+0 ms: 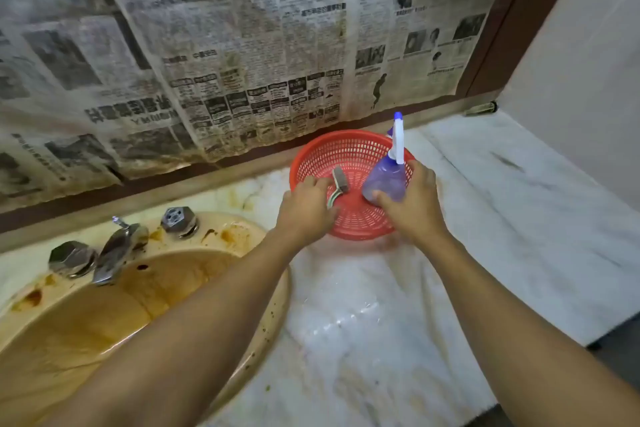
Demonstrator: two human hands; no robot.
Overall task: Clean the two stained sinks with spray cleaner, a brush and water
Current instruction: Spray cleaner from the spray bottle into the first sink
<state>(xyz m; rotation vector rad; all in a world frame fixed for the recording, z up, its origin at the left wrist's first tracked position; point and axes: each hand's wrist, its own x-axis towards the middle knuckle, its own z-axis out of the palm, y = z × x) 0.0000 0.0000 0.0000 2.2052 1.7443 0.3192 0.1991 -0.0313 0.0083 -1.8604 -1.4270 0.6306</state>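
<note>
A red slotted basket point(349, 144) sits on the white marble counter point(502, 225), and both of the person's hands reach into it. Inside the basket, toward its left side, lies the brush point(340, 179), with its bristle head pointing to the basket's far wall and its striped handle toward the near rim. The left hand point(306, 206) has its fingers curled over that handle, gripping it. On the basket's right side stands the spray bottle point(385, 180), a clear purple body with a white and blue trigger head rising above the far rim. The right hand point(415, 206) wraps it low down, thumb across the front and fingers closed round the far side. Just left of the basket is the stained sink point(104, 329), its cream bowl streaked brown and orange, with the left forearm crossing its rim. Further left of the basket, at the sink's back edge, stand a chrome faucet point(117, 251) and two knobs point(180, 220). Behind the basket, yellowed newspaper point(214, 45) covers the wall
</note>
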